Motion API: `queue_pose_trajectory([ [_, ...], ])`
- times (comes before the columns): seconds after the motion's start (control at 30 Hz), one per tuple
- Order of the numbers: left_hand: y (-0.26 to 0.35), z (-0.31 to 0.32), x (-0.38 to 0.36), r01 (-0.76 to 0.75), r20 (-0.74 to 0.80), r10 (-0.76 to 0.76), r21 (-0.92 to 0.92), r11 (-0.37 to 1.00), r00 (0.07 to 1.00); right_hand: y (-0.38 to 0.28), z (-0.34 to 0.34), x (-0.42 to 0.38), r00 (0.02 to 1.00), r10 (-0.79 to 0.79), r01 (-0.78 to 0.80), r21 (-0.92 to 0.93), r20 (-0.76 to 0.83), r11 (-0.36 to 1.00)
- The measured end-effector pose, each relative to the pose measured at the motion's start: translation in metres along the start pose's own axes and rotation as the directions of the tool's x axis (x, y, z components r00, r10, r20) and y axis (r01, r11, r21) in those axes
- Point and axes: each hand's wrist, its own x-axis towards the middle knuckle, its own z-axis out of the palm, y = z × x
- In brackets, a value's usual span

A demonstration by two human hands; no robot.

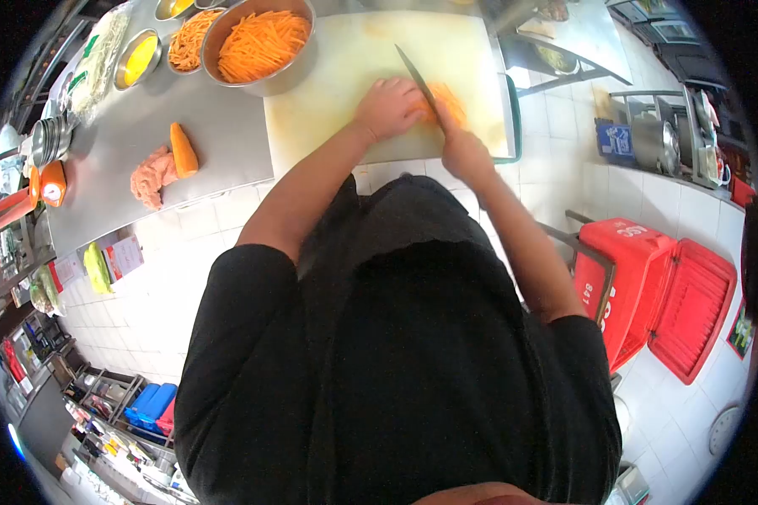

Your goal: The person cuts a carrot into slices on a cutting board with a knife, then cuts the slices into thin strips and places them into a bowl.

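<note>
My right hand is wrapped around the handle of a kitchen knife, whose blade points up and to the left. Just left of the blade, my left hand presses down with curled fingers on orange carrot pieces, mostly hidden beneath it. Cut carrot strips lie to the right of the knife on a pale cutting board. Past the board's left corner stands a metal bowl filled with carrot strips.
On the steel counter, a whole carrot lies beside a crumpled pinkish cloth-like item. A smaller bowl of shreds and a bowl with yellow contents stand farther left. An open red cooler box sits on the right.
</note>
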Motion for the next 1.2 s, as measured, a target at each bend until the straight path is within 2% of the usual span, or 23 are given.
queue_pose_trajectory([
  [0.07, 0.005, -0.004, 0.000, -0.003, 0.015, 0.004, -0.015, 1.000, 1.000, 0.001, -0.011, -0.006, 0.999, -0.007, 0.007, 0.005, 0.040, 1.000],
  [0.27, -0.002, 0.003, -0.003, 0.004, -0.074, -0.008, -0.066, 0.998, 0.997, -0.007, -0.045, -0.012, 0.994, -0.089, 0.091, -0.034, 0.068, 0.995],
  [0.37, 0.001, 0.001, -0.003, 0.007, -0.027, -0.007, -0.017, 1.000, 1.000, -0.009, -0.051, -0.023, 0.993, -0.087, 0.085, 0.019, 0.083, 0.996],
  [0.47, 0.000, 0.000, -0.004, -0.006, -0.059, 0.002, -0.067, 0.998, 0.998, -0.004, -0.017, -0.021, 0.997, 0.008, -0.012, 0.052, 0.083, 0.999],
  [0.57, -0.003, 0.004, -0.002, 0.036, 0.008, -0.036, -0.045, 0.998, 0.999, -0.007, -0.005, -0.012, 0.995, 0.063, -0.065, 0.024, 0.078, 0.998],
  [0.6, -0.001, 0.006, -0.006, 0.038, 0.005, -0.038, -0.041, 0.998, 0.999, -0.002, -0.007, -0.009, 1.000, -0.001, 0.000, 0.023, 0.031, 1.000],
  [0.7, -0.002, 0.006, 0.000, 0.023, -0.022, -0.024, -0.028, 0.999, 0.999, 0.007, -0.023, -0.004, 0.997, -0.074, 0.074, 0.000, 0.027, 0.997],
  [0.73, 0.002, 0.004, -0.004, 0.021, -0.018, -0.022, -0.032, 0.999, 1.000, -0.010, -0.046, -0.018, 0.996, -0.054, 0.053, 0.023, 0.070, 0.998],
  [0.87, 0.000, 0.001, -0.002, 0.000, -0.057, -0.005, -0.073, 0.997, 0.998, -0.006, 0.002, -0.019, 0.999, 0.035, -0.036, 0.041, 0.027, 0.999],
  [0.97, -0.002, 0.001, -0.002, 0.014, -0.002, -0.014, -0.039, 0.999, 1.000, -0.013, -0.012, -0.013, 0.999, 0.012, -0.012, 0.007, 0.039, 1.000],
  [1.1, -0.001, 0.005, -0.003, -0.003, -0.056, 0.001, -0.034, 0.999, 0.998, -0.010, -0.027, -0.018, 0.998, -0.062, 0.063, -0.029, 0.025, 0.998],
  [1.2, 0.002, 0.004, -0.005, 0.012, -0.070, -0.016, -0.051, 0.999, 0.997, -0.011, 0.008, -0.020, 1.000, 0.005, -0.003, 0.106, -0.020, 0.994],
])
